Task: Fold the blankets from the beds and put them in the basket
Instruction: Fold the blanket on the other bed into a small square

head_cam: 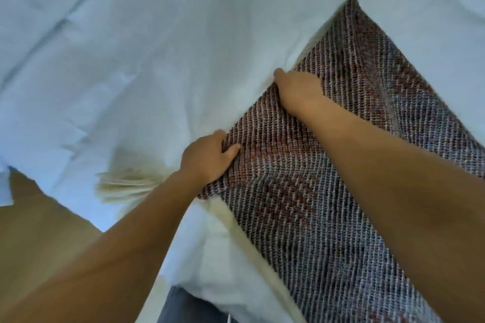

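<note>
The woven blanket [328,178] lies on the bed, spread over the white sheet [131,47], and it looks partly folded, with a paler layer showing beneath its near edge. Both hands are on its left side. The left hand [210,157] pinches the fabric with the thumb on top and the fingers tucked under. The right hand [299,92], further up the same edge, has its fingers curled round the hem. A cream fringe [126,186] pokes out beside the left wrist.

To make this fold well, I'd say both grips should lift together and carry the edge straight across to meet the opposite one, corners matched. A loose weave like this will likely skew if one hand pulls harder. The fringe wants tucking inside, and the panel smoothing flat before the next fold. The basket is nowhere in sight from here, so a tidy, compact bundle comes first.
</note>
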The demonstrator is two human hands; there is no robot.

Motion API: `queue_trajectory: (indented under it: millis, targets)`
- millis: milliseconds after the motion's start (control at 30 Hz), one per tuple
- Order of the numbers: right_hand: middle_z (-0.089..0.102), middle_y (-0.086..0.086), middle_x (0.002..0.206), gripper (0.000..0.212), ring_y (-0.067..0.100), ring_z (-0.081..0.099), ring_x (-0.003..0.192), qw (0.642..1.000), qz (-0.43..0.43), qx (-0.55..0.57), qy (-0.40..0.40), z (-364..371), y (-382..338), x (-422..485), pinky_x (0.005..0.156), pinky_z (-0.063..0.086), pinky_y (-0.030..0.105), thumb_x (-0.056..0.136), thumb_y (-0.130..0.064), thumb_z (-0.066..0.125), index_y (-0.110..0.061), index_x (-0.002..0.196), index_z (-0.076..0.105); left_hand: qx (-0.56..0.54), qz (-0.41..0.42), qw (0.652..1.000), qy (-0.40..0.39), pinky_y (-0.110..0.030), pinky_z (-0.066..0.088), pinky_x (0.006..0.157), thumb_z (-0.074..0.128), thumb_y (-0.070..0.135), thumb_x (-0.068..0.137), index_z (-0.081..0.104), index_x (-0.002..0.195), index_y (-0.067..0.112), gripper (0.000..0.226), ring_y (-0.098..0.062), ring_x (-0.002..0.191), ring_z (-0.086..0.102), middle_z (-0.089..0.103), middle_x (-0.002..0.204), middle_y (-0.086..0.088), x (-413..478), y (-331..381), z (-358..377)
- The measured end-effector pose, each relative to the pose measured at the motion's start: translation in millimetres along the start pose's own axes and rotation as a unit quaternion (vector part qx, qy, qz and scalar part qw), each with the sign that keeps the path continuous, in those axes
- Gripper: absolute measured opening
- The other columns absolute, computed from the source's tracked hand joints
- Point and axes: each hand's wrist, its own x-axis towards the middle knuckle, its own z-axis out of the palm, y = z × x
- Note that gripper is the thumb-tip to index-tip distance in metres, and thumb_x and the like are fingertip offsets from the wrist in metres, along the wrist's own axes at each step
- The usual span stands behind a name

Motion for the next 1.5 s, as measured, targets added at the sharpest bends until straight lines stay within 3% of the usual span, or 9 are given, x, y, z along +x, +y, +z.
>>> queue_trajectory:
  millis: [200,367,533,633,833,1100,1267,1400,1500]
  targets:
    - [0.054,0.019,0.110,0.038,0.035,0.052,0.100,0.996,-0.023,0.083,0.007,17.2,-49.7,-18.6,0.065,0.039,0.040,0.085,0.007,0.038,-0.005,0.121,0.041,-0.198,-0.109,0.914,-0.337,-0.030,0.052,0.080,0.058,0.049,0.083,0.067,0.087,0.022,0.028,-0.015,0.085,0.067,0.071,0.089,0.000,-30.7,-38.4,-18.9]
    - [0.052,0.018,0.115,0.052,0.036,0.052,0.102,0.984,0.035,0.172,-0.003,17.1,-57.6,-30.5,0.075,0.045,0.042,0.083,0.000,0.040,-0.009,0.133,0.033,-0.222,-0.102,0.948,-0.206,-0.021,0.046,0.056,0.064,0.040,0.083,0.050,0.054,0.011,0.044,-0.008,0.051,0.060,0.058,0.049,-0.005,-41.6,-54.4,-18.7]
    - [0.046,0.014,0.132,0.053,0.029,0.044,0.120,0.948,0.051,0.301,0.090,20.2,-82.3,-79.3,0.100,0.038,0.040,0.086,-0.010,0.047,-0.009,0.138,0.033,-0.068,-0.050,0.991,-0.103,-0.028,0.026,0.049,0.054,0.039,0.090,0.039,0.048,0.014,0.051,-0.015,0.051,0.038,0.038,0.050,-0.001,-45.1,-70.1,-28.6]
    - [0.052,0.011,0.101,0.024,0.025,0.048,0.096,0.933,0.009,0.310,0.181,38.2,-100.9,-136.2,0.086,0.043,0.037,0.084,-0.014,0.054,-0.004,0.106,0.053,0.018,-0.043,0.998,-0.040,-0.030,0.023,0.049,0.054,0.038,0.090,0.036,0.046,0.013,0.054,-0.021,0.056,0.040,0.037,0.049,-0.004,-49.5,-91.8,-40.1]
    - [0.048,0.007,0.086,0.024,0.023,0.045,0.082,0.959,-0.033,0.271,0.076,85.6,-119.1,-220.8,0.074,0.043,0.038,0.081,-0.030,0.060,-0.007,0.086,0.052,0.116,-0.044,0.992,0.005,-0.034,0.037,0.066,0.043,0.045,0.092,0.045,0.087,0.012,0.033,-0.026,0.077,0.045,0.044,0.086,-0.007,-68.2,-65.2,-13.8]
    - [0.052,0.012,0.079,0.036,0.029,0.052,0.073,0.971,-0.015,0.207,0.122,94.2,-133.0,-260.2,0.067,0.044,0.037,0.065,-0.035,0.074,-0.008,0.077,0.052,-0.095,-0.163,0.980,-0.066,-0.023,0.043,0.040,0.062,0.056,0.078,0.054,0.090,0.013,0.045,-0.015,0.039,0.060,0.062,0.054,-0.002,-112.4,-58.8,-15.3]
    - [0.053,0.014,0.093,0.046,0.032,0.051,0.086,0.983,-0.001,0.171,0.065,100.4,-145.8,-264.6,0.075,0.041,0.040,0.067,-0.044,0.070,-0.008,0.090,0.054,-0.144,-0.152,0.975,-0.071,-0.037,0.055,0.070,0.065,0.026,0.080,0.061,0.084,-0.001,0.028,-0.026,0.066,0.064,0.064,0.074,-0.015,-126.7,-69.5,-18.0]
    - [0.048,0.012,0.108,0.040,0.031,0.045,0.100,0.992,0.004,0.127,0.021,102.3,-154.4,-257.9,0.082,0.036,0.040,0.078,-0.038,0.058,-0.010,0.105,0.049,-0.106,-0.160,0.981,0.020,-0.030,0.038,0.057,0.055,0.026,0.084,0.049,0.056,0.008,0.033,-0.027,0.065,0.052,0.050,0.058,-0.009,-118.1,-96.1,-36.1]
    - [0.049,0.013,0.109,0.028,0.031,0.045,0.100,0.994,0.007,0.111,0.016,100.7,-158.5,-253.8,0.078,0.039,0.039,0.084,-0.026,0.050,-0.008,0.106,0.048,0.046,-0.150,0.987,0.037,-0.035,0.040,0.071,0.049,0.040,0.090,0.054,0.083,0.006,0.035,-0.032,0.088,0.055,0.058,0.088,-0.014,-107.6,-109.6,-34.1]
